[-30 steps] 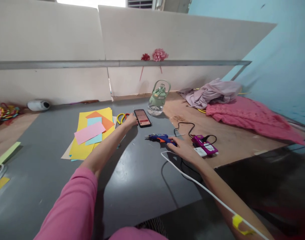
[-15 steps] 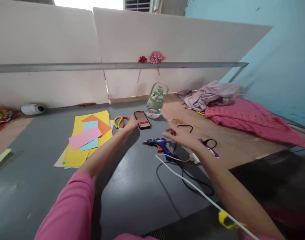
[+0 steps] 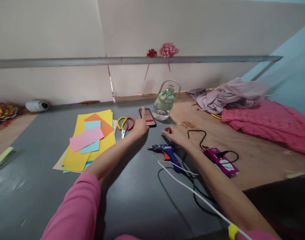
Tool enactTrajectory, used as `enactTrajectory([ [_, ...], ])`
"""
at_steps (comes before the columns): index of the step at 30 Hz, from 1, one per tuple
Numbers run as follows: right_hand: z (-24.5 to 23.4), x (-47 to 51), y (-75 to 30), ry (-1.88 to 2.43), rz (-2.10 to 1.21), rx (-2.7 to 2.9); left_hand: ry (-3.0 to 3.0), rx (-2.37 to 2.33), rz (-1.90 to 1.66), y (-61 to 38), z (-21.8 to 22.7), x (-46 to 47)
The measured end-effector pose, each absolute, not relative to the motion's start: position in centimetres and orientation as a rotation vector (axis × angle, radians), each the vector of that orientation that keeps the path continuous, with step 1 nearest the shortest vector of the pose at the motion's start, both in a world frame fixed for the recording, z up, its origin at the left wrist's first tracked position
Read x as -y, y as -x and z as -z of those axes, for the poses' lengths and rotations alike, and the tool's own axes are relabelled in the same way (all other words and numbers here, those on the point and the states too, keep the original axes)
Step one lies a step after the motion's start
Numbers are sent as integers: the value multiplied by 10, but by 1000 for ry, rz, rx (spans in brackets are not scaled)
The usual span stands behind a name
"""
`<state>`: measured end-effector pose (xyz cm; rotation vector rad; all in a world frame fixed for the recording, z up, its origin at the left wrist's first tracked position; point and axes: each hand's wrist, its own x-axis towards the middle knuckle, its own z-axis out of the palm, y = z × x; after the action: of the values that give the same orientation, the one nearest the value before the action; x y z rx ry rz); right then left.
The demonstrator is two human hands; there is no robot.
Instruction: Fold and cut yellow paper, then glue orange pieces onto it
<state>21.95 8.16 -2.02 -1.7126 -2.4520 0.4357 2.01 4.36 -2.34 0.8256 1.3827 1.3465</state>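
Observation:
My left hand (image 3: 140, 126) is over the near left side of a phone (image 3: 149, 118) that lies flat with its screen lit. One finger is stretched out across the screen, and the hand grips nothing. My right hand (image 3: 174, 134) hovers above the table to the right, its fingers loosely bent and apart with nothing visible in them. Just below it lies a blue glue gun (image 3: 167, 151) with an orange trigger, its nozzle facing left. Scissors (image 3: 125, 126) with yellow and red handles lie left of my left hand.
Coloured paper sheets (image 3: 78, 159) are stacked at the left. A green-lidded water bottle (image 3: 164, 101) stands behind the phone. At the right are a purple power strip (image 3: 224, 163), a white cable (image 3: 190, 188) and a pink cloth (image 3: 265, 123). Paper flowers (image 3: 169, 50) hang on the rail.
My left hand has shifted from the phone's left edge onto its screen, a finger now extended. My right hand stays near the glue gun. The view has tilted down and moved closer.

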Motion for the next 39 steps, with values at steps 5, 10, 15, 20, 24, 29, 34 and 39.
enactTrajectory([
  [5,14,-77,-217,1694,-430,2495,-1097,-1550,-1364,-22,20,-55],
  [10,-8,-34,-227,1593,-441,2604,-1288,-1587,-1314,-9,12,-40],
  [15,-14,25,-243,1466,-531,2711,-1440,-1557,-1166,23,-5,22],
  [20,-2,62,-239,1270,-571,2692,-1852,-1276,-808,20,-16,108],
  [24,1,98,-221,1083,-672,2767,-2371,-930,-569,-1,-10,159],
  [29,4,134,-219,879,-675,2840,-2629,-886,-483,-8,4,210],
  [34,2,140,-254,1238,-428,2665,-2659,-1014,-378,13,20,233],
  [39,-2,106,-260,1697,-183,2434,-2523,-1305,-348,29,23,206],
])
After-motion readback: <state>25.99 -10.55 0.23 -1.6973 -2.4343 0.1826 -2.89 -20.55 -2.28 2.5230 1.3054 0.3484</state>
